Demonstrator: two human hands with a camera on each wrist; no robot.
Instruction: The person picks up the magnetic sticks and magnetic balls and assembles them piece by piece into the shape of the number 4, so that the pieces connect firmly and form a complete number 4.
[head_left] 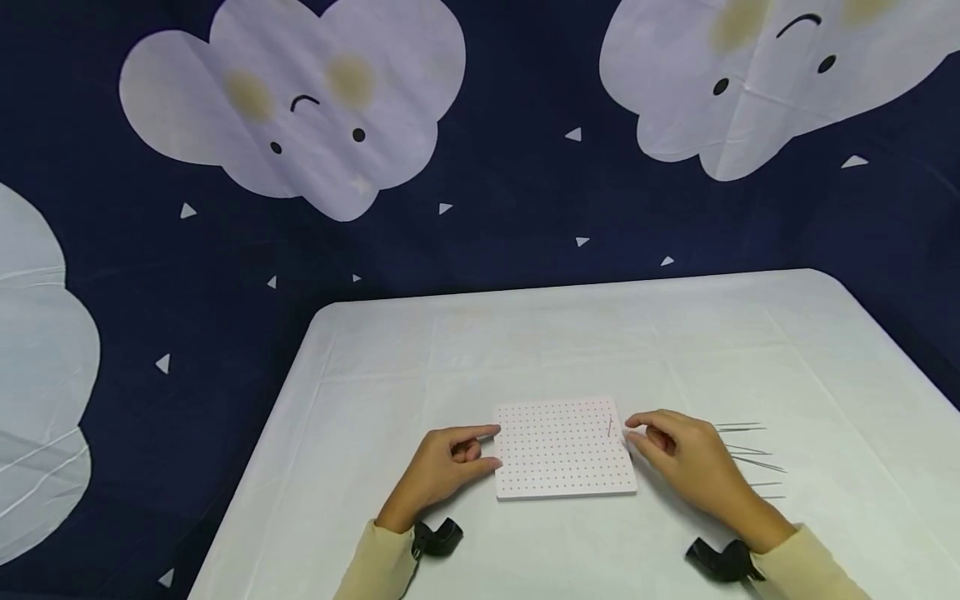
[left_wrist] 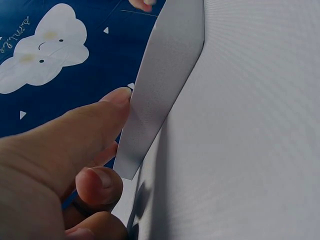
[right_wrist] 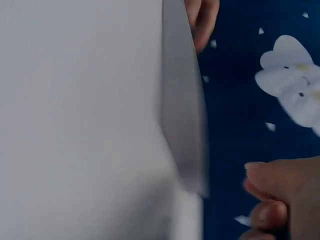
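Note:
A white pegboard (head_left: pixel 562 454) with rows of small holes lies flat on the table. One thin metal pin (head_left: pixel 610 427) stands up from it near its far right corner. My left hand (head_left: pixel 450 462) rests its forefinger and thumb against the board's left edge, the other fingers bent under. In the left wrist view the thumb (left_wrist: pixel 117 100) presses at the side of the board (left_wrist: pixel 160 75). My right hand (head_left: pixel 686 454) is just off the right edge with bent fingers and nothing visible in them. A gap parts that hand (right_wrist: pixel 280 195) from the board's side (right_wrist: pixel 185 110) in the right wrist view.
Several thin metal pins (head_left: pixel 742 429) lie in small groups on the table, right of my right hand and partly behind it. The white tabletop (head_left: pixel 465 358) has rounded far corners. Behind it hangs a dark blue cloth (head_left: pixel 517 217) with clouds.

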